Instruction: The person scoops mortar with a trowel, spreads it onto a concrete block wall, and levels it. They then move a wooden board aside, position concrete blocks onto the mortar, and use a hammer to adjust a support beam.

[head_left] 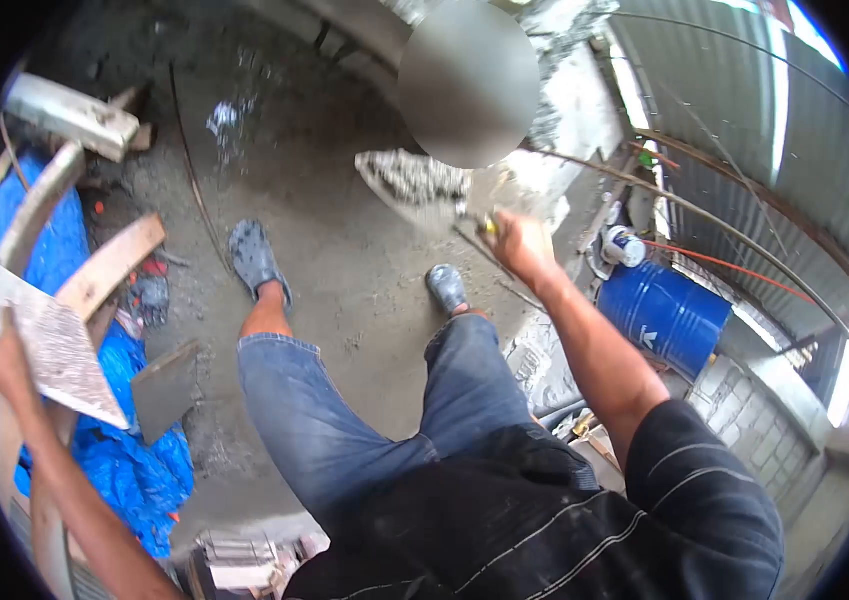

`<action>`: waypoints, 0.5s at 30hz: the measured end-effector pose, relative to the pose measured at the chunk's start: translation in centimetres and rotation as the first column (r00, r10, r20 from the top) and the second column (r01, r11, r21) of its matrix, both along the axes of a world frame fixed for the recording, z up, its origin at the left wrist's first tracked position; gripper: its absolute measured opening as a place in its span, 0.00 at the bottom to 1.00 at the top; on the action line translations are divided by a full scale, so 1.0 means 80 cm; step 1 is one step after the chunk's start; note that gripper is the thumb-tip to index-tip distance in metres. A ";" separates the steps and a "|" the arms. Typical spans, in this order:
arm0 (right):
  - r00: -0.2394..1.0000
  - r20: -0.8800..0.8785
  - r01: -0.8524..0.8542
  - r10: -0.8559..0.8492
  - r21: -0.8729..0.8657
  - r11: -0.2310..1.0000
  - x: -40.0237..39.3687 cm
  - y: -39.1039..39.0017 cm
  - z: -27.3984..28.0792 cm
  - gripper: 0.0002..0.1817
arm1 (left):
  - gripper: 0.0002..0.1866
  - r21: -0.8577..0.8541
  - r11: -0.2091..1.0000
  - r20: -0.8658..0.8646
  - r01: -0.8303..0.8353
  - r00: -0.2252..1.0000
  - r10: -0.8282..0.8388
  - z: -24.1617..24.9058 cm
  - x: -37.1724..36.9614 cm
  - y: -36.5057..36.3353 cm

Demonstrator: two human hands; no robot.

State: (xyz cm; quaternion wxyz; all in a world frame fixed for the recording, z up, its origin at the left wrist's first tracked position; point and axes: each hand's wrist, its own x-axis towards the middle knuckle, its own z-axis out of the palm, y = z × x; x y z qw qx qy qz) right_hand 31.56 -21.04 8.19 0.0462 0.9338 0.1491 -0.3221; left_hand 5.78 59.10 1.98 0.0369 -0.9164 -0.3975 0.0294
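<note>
The right hand (pixel 523 245) grips by its yellow handle (pixel 490 224) the grey pointed trowel (pixel 427 210), above the floor (pixel 330 270); its lumpy grey mortar (pixel 417 177) is probably heavy, slippery. The left hand (pixel 5 360) holds a flat, pale, mortar-stained board (pixel 63 345).

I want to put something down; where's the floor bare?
The floor looks mostly bare between the left clog and right clog, and from the thin rod across to the trowel. It's crowded at left, with planks about the blue tarp, and at right around the blue drum.
</note>
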 end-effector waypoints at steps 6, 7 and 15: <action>0.990 0.114 0.090 -0.085 -0.042 0.995 -0.010 0.021 0.277 0.15 | 0.45 0.058 0.974 -0.035 -0.217 0.975 0.219 0.082 0.070 -0.109; 0.982 0.177 0.074 -0.071 -0.009 0.997 -0.010 0.017 0.299 0.15 | 0.47 0.041 0.985 -0.043 -0.168 0.985 0.170 0.084 0.069 -0.109; 0.950 0.252 0.145 -0.185 0.170 0.975 0.057 0.030 0.405 0.14 | 0.48 -0.434 0.901 0.304 -0.025 0.937 0.172 0.201 -0.002 -0.247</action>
